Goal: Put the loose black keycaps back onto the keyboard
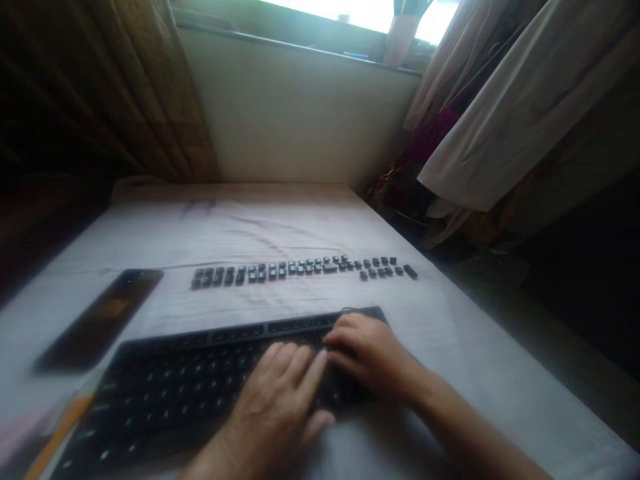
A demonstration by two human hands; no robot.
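Note:
A black keyboard [165, 387] lies on a white cloth-covered table [280, 220] in front of me. My left hand [280, 400] rests flat on its middle keys, fingers stretched forward and close together. My right hand [367, 357] sits over the keyboard's right end with its fingers curled down onto the keys; whether they pinch anything is hidden. Beyond the keyboard, several loose black keycaps [300, 269] are laid out in rows on the cloth.
A dark phone [103, 317] lies left of the keyboard. An orange strip [57, 437] shows at the near left edge. Curtains [510, 100] hang right and left. The table's right edge drops to a dim floor. A window ledge [300, 43] runs behind.

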